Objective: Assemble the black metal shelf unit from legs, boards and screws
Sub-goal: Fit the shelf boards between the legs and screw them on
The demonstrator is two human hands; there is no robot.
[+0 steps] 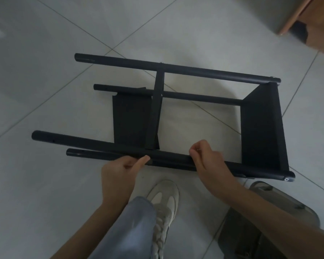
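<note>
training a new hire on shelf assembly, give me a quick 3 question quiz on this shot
1. True or false: the shelf unit stands upright on its legs.
2. Which hand pinches something small above the near leg? A) left hand B) right hand
3. How many boards are mounted between the legs, leaving aside the loose board lying on the floor?

Key:
1. False: it lies on its side on the floor.
2. B: the right hand pinches something too small to identify; the left hand grips the near leg.
3. Two: the middle board and the end board.
</note>
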